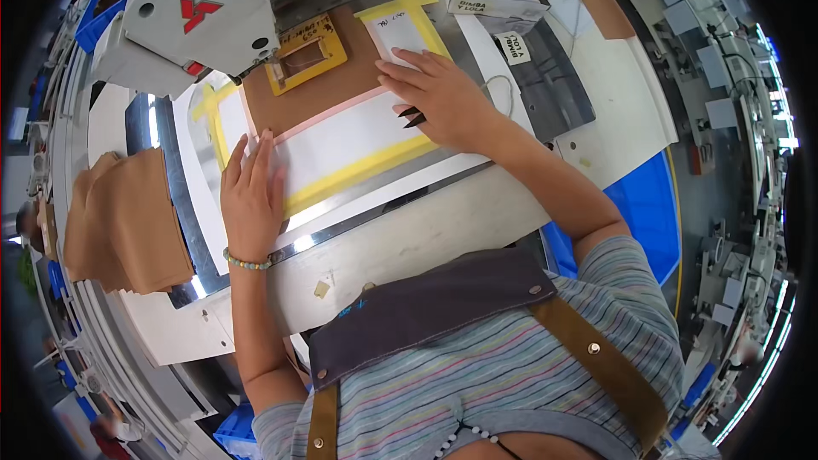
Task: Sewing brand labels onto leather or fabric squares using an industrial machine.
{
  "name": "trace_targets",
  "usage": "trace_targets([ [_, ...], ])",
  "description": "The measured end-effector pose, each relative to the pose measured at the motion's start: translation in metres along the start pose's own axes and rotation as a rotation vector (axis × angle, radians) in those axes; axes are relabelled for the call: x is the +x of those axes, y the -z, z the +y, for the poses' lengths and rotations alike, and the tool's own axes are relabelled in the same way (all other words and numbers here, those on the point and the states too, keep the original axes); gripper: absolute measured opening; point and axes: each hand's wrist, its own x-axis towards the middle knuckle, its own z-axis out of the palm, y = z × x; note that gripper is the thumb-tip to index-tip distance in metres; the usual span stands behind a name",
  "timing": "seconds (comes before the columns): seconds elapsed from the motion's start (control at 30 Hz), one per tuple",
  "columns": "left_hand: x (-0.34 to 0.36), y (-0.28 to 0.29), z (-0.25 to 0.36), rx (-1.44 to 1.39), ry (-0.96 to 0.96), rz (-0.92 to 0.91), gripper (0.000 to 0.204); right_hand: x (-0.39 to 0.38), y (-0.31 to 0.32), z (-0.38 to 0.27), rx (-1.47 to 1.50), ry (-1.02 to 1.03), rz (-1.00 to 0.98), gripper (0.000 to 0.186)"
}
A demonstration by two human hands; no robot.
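Note:
A flat brown piece (pixel 294 111) lies on a white template board (pixel 349 140) bordered with yellow tape, with pink strips along the brown edges. A yellow frame (pixel 335 61) with a rectangular opening rests on the brown piece below the machine head. My left hand (pixel 253 187) is open, its fingers stretched flat at the piece's near left corner. My right hand (pixel 447 102) spreads its fingers over the board's right side, touching near the brown edge. Tucked in its palm are black pointed snips (pixel 413 117); only their tips show.
A white sewing machine head (pixel 200 17) stands at the far left of the board. Stacked brown pieces (pixel 128 221) lie to the left. Farther right are a small white box (pixel 498 4), a white tag (pixel 513 48) and a brown sheet (pixel 599 4). A blue bin (pixel 635 213) sits lower right.

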Motion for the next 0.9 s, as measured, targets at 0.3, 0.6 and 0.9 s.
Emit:
trace_targets([
  [0.3,0.002,-0.001,0.000,-0.093,0.046,0.027,0.054,0.000,-0.004,-0.001,0.015,-0.008,0.059,0.048],
  [0.6,0.003,0.002,0.001,-0.126,0.034,0.021,0.051,0.001,-0.004,-0.001,-0.014,0.026,0.202,0.045],
  [0.9,0.001,0.001,0.001,-0.152,-0.006,0.045,0.048,0.015,0.086,0.064,-0.215,-0.341,0.465,0.027],
])
